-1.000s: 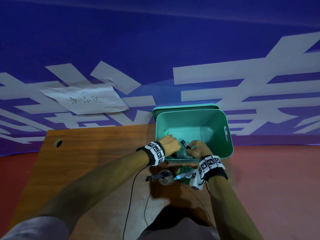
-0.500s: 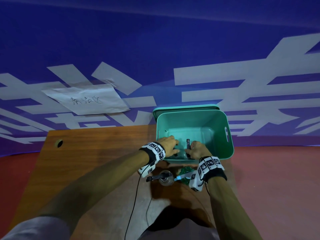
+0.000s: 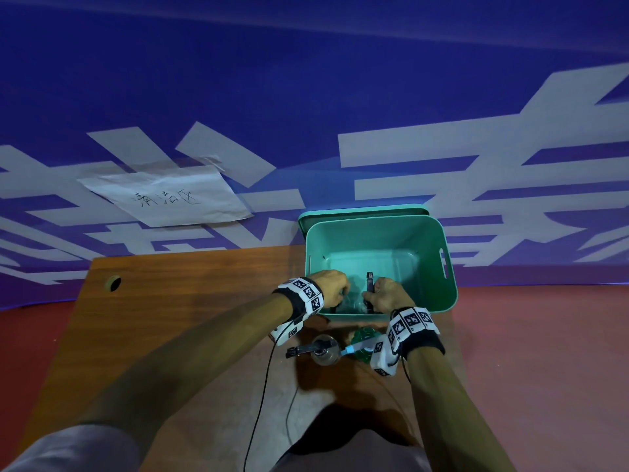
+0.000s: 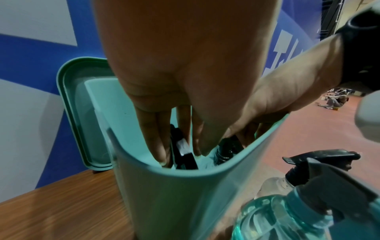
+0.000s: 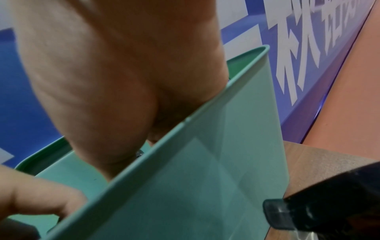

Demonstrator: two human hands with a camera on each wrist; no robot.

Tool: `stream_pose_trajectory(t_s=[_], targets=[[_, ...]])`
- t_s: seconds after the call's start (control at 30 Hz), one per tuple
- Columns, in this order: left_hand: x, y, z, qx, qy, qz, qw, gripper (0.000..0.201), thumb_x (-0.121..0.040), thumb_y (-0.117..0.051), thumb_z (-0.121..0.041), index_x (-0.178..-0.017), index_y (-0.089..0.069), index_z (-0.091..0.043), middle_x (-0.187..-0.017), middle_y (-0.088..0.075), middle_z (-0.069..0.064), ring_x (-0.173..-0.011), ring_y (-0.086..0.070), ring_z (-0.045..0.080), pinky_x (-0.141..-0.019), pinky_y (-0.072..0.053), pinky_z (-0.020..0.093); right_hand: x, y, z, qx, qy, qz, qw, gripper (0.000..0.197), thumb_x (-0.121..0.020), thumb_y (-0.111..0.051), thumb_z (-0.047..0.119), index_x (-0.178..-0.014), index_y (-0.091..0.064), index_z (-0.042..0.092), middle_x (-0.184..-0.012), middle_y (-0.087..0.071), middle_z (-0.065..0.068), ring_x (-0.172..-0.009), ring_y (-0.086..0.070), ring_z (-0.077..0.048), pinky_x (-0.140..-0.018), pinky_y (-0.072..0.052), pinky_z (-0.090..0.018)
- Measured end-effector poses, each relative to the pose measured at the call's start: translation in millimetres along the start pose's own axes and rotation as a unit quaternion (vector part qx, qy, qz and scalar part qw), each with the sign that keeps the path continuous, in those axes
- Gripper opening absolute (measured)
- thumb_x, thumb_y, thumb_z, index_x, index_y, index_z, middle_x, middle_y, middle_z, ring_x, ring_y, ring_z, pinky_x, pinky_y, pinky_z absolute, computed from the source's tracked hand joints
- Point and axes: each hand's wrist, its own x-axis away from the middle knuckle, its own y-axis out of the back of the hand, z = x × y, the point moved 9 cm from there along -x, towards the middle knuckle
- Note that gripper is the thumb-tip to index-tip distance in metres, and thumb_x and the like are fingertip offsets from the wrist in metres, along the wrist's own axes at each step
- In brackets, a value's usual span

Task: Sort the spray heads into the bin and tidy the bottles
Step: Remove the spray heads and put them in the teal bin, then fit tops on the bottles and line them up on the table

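Observation:
A teal bin [image 3: 446, 294] stands at the far right of the wooden table [image 3: 170, 335]. Both hands reach over its near rim. My right hand [image 3: 384, 294] grips a black spray head [image 3: 370, 281] that stands upright; its ribbed collar [image 4: 226, 151] shows under the fingers. My left hand [image 3: 332, 287] points its fingers [image 4: 158, 142] down inside the bin [image 4: 185, 186], pinching another black spray head [image 4: 182, 147] with a white part. Something clear lies between the hands, too blurred to name. In the right wrist view the bin wall [image 5: 205, 170] hides my fingers.
Two bottles with spray heads on stand just in front of the bin: a clear one [image 3: 323, 350] with a black head and a green one [image 3: 364, 335] with a blue-white head. The bin lid [image 3: 360, 211] leans behind the bin. A cable [image 3: 262, 386] runs across the table.
The spray head in my right hand has turned from tilted to upright. Both hands have shifted slightly deeper into the bin.

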Motion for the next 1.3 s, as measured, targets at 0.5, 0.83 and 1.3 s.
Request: stream_pose_trajectory(t_s=[0.5, 0.83, 1.3], targets=[[19.3, 22.9, 2.0, 0.025, -0.007, -0.027, 0.999, 0.047, -0.098, -0.062, -0.025, -0.143, -0.052, -0.015, -0.157, -0.034, 0.003, -0.131, -0.052, 0.027, -0.109, -0.044, 0.04, 4.3, 7.6, -3.4, 0.031, 0.004, -0.044, 0.999, 0.037, -0.098, -0.06, 0.038, -0.122, -0.059, 0.01, -0.124, -0.064, -0.014, -0.106, -0.062, -0.03, -0.087, -0.049, -0.033], [94.1, 93.4, -15.0, 0.106, -0.023, -0.202, 0.973, 0.045, -0.1, -0.058, -0.028, -0.144, -0.05, -0.018, -0.15, -0.042, -0.002, -0.131, -0.05, 0.02, -0.11, -0.042, 0.038, 63.0, 81.7, 34.7, -0.073, 0.133, -0.265, 0.952, 0.037, -0.096, -0.064, 0.036, -0.123, -0.061, 0.012, -0.122, -0.064, -0.014, -0.109, -0.064, -0.03, -0.093, -0.054, -0.042], [187.8, 12.6, 19.3, 0.199, 0.061, -0.213, 0.955, 0.016, -0.1, -0.058, -0.032, -0.103, -0.07, -0.022, -0.089, -0.069, -0.009, -0.082, -0.067, 0.013, -0.067, -0.05, 0.023, 118.6, -30.2, 84.5, 0.063, 0.235, 0.006, 0.97, 0.024, -0.082, -0.082, 0.021, -0.104, -0.072, 0.019, -0.096, -0.075, -0.005, -0.092, -0.071, -0.022, -0.079, -0.053, -0.028]])
